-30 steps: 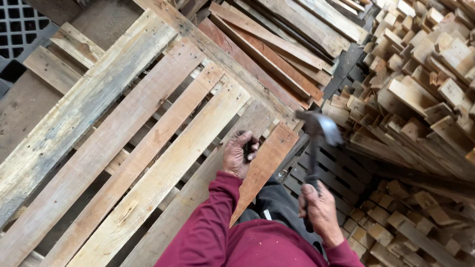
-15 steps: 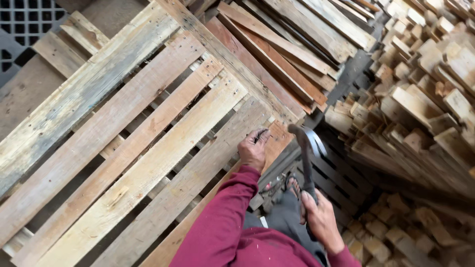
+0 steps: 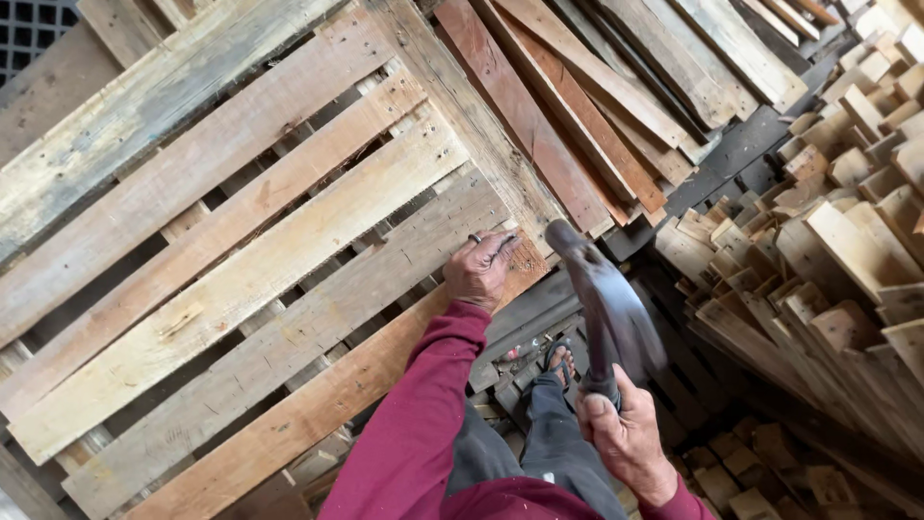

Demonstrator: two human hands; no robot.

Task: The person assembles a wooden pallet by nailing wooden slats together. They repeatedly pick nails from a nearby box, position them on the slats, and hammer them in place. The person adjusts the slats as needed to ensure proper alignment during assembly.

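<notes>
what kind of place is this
Most likely a pallet or scrap-wood workshop. A wooden pallet is being worked on with a hammer, beside loose planks and a heap of cut wood blocks.

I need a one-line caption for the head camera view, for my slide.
Left hand braces a wooden pallet while the right hand raises a hammer.

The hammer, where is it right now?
In the head view, the hammer is right of centre, gripped by the right hand, its head raised beside the left hand at the pallet edge.
</notes>
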